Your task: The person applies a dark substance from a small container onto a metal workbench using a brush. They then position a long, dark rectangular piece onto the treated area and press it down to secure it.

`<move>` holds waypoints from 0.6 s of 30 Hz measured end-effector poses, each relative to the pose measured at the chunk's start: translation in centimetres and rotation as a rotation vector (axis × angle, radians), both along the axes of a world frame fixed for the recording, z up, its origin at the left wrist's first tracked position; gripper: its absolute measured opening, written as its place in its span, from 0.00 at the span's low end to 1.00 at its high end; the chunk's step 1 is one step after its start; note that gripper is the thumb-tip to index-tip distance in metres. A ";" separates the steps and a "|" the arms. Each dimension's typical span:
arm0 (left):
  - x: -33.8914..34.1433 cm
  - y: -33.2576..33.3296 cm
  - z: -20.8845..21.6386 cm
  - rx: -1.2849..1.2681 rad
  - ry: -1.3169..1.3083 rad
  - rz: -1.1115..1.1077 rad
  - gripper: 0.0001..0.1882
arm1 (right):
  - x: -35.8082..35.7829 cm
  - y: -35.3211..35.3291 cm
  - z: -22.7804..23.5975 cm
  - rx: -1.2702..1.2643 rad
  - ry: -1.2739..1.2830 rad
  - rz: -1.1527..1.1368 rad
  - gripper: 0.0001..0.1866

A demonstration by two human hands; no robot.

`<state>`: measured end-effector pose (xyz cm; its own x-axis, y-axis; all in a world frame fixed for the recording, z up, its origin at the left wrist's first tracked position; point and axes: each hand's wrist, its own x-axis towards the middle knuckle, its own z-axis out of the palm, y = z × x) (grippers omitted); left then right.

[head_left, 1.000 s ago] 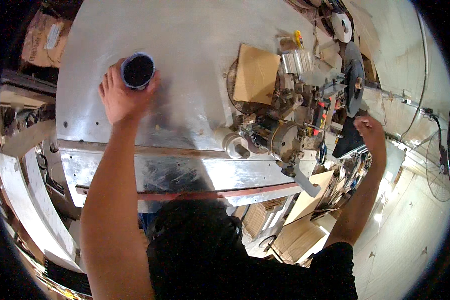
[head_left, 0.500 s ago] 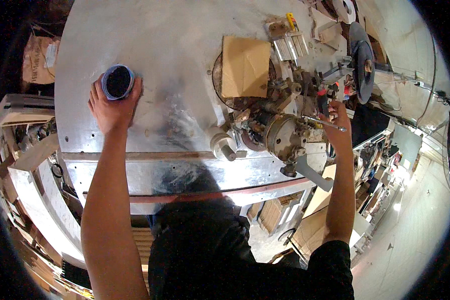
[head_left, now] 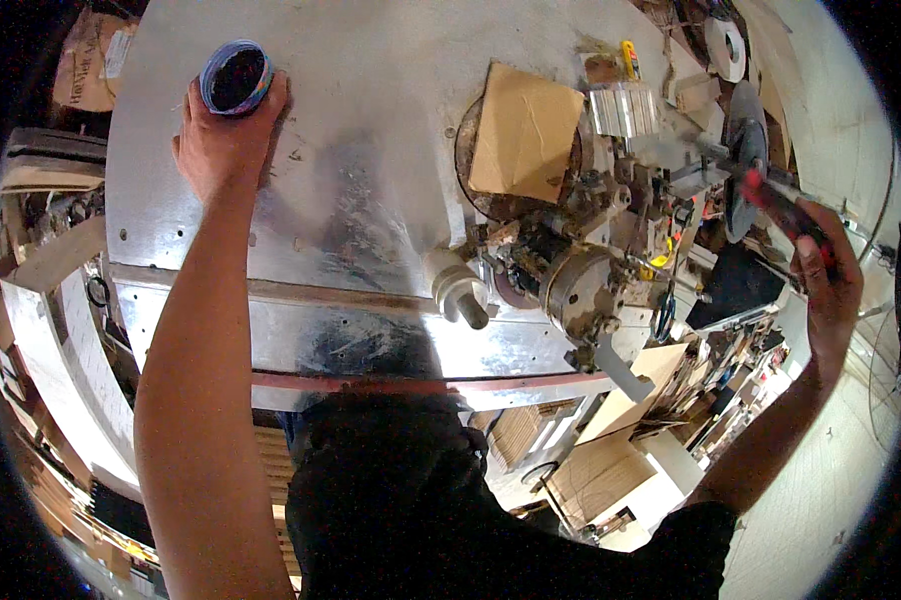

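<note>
Far to the left on the metal table [head_left: 371, 60], my left hand [head_left: 229, 140] is wrapped around a round blue-rimmed container [head_left: 261, 92]. Its open top faces up and the inside looks dark; I cannot tell what is in it. At the right, my right hand [head_left: 826, 265] is raised and closed around the handle of a red-and-black-handled tool [head_left: 783, 208]. The tool's far end points toward a dark disc and is smeared by motion, so its kind is unclear. Between my hands a greasy metal machine head [head_left: 581, 285] sits at the table's near right edge.
A cardboard piece [head_left: 526, 135] lies over a dark round plate. Beyond it are a ribbed metal block [head_left: 624, 110] and a yellow-handled tool [head_left: 631, 60]. A large grey disc [head_left: 746, 160] stands upright at the right. A pale cylinder [head_left: 459, 285] projects by the table's front edge.
My right hand has moved away from the machine, out to the right, carrying the red-and-black-handled tool. My left hand has shifted farther away with the container. The view has turned slightly.
</note>
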<state>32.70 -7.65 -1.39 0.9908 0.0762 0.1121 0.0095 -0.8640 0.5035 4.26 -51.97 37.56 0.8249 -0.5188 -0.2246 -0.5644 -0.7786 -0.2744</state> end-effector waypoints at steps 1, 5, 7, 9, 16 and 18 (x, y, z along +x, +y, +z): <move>0.1 0.1 0.4 0.019 0.009 0.003 0.50 | 2.3 1.9 -0.7 0.029 0.043 0.070 0.20; -0.1 -0.8 0.4 0.089 -0.002 0.015 0.51 | 9.4 6.9 -3.9 0.062 0.191 0.450 0.17; -0.3 0.7 0.1 0.138 -0.036 0.064 0.50 | 13.1 7.2 -8.0 0.098 0.213 0.669 0.16; 0.3 0.7 -0.6 0.082 -0.032 0.036 0.50 | 15.0 7.6 -9.8 0.176 0.279 0.723 0.15; 0.3 -0.1 0.0 0.071 0.097 0.080 0.52 | 16.3 4.9 -16.5 0.488 0.495 0.746 0.11; 0.4 0.5 -0.7 0.019 0.106 0.080 0.50 | 16.8 4.5 -17.7 0.519 0.537 0.736 0.10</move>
